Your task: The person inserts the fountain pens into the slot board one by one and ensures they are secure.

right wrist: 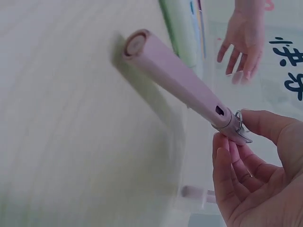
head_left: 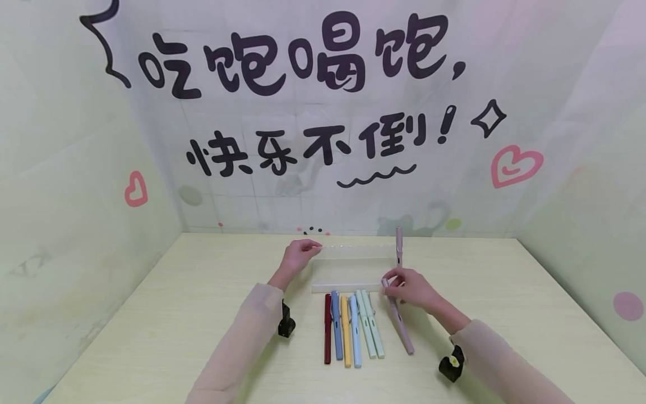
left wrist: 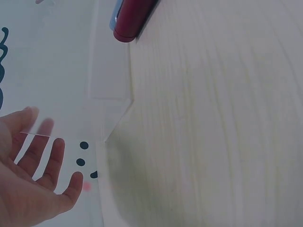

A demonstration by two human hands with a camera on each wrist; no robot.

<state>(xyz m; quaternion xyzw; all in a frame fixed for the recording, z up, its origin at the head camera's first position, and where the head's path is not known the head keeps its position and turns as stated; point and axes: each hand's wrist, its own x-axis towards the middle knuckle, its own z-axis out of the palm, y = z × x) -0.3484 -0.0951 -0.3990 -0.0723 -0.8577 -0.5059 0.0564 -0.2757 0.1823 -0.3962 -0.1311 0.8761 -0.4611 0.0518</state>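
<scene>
A translucent plastic pen rack lies on the table, with a raised strip at its back and another at its front. My left hand pinches its back left corner between thumb and fingers; the clear edge crosses those fingers in the left wrist view. With thumb and fingertips my right hand pinches a mauve pen by its clip end. That pen slants over the rack's front right corner, its other end pointing toward me. Another mauve pen lies along the rack's right end, partly hidden behind the right hand.
In front of the rack several pens lie side by side: dark red, blue, yellow, light blue and two pale green. A printed backdrop stands along the table's back edge.
</scene>
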